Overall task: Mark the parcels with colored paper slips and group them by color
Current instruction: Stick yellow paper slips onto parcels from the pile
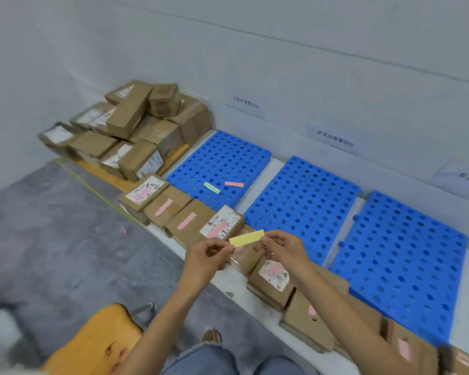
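Denim knees (228,358) at the bottom edge, wooden stool (98,339) just to the lower left: seated low, likely so as to reach the floor row without stooping.

Above the knees, near the middle of the frame, left hand (209,255) pinching one end of a yellow slip (246,238), right hand (284,247) pinching the other end, fingers of both curled in. Slip held flat and taut in the air, apart from any box: looks like readying it before sticking it down.

Directly beneath, a row of parcels (271,277) running from centre left to lower right along the near edge of the pallets, box touching box. Pink slips (186,220) on most tops, so seemingly the pink group, laid in line for easy checking. Between the wrists, the box under the hands (251,256), top mostly hidden, slip or none impossible to tell; probably the target for yellow.

Beyond the row, three blue pallets (303,209) side by side against the wall, presumably one per colour. On the leftmost, a green slip (211,187) and a spare pink slip (234,184) lying loose, near each other but apart, parked within reach.

Farthest, upper left of the frame, heap of unmarked parcels (130,125) stacked loosely in the corner, apparently the supply yet to be marked. Paper signs (335,142) on the wall behind the pallets, text too blurred to read.
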`<state>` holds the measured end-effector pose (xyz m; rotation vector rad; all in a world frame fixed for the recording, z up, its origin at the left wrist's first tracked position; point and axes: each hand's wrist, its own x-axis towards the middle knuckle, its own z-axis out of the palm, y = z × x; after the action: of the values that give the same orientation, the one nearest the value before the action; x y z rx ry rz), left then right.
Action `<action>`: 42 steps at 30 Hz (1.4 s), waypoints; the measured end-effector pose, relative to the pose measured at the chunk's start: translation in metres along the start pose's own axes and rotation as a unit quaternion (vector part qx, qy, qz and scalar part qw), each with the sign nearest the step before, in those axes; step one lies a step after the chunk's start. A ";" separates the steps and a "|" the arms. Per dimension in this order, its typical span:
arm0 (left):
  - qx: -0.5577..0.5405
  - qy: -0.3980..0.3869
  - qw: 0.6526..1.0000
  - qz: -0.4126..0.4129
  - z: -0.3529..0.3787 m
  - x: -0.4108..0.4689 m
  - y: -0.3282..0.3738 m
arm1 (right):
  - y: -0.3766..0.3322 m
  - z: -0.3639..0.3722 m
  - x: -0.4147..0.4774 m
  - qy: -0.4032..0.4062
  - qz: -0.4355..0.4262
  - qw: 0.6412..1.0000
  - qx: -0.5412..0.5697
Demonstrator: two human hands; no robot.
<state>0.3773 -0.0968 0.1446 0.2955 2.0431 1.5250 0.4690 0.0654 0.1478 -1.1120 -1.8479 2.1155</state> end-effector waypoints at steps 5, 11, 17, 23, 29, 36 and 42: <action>0.101 0.021 0.994 0.022 -0.080 0.059 0.003 | -0.027 0.081 0.047 -0.007 0.036 0.999 0.008; 0.154 0.047 0.987 0.023 -0.128 0.105 -0.006 | -0.047 0.137 0.089 -0.055 0.059 0.997 -0.006; 0.032 0.090 0.995 -0.042 -0.156 0.152 -0.018 | -0.049 0.178 0.146 -0.084 0.065 0.994 -0.004; -0.003 0.121 0.986 -0.118 -0.180 0.224 -0.049 | -0.031 0.218 0.190 -0.090 0.105 0.988 -0.064; 0.232 -0.006 0.966 -0.115 -0.202 0.277 -0.072 | -0.027 0.235 0.238 0.001 0.115 0.989 -0.095; 0.384 0.110 0.901 0.169 -0.286 0.358 -0.020 | -0.059 0.310 0.302 0.033 0.070 0.992 -0.099; 0.517 0.008 0.856 0.011 -0.314 0.427 -0.026 | -0.083 0.404 0.353 -0.017 0.099 0.992 -0.073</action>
<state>-0.1422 -0.1493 0.0486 0.6932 2.6924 0.2744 -0.0532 -0.0533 0.0606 -1.3537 -2.0134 2.1403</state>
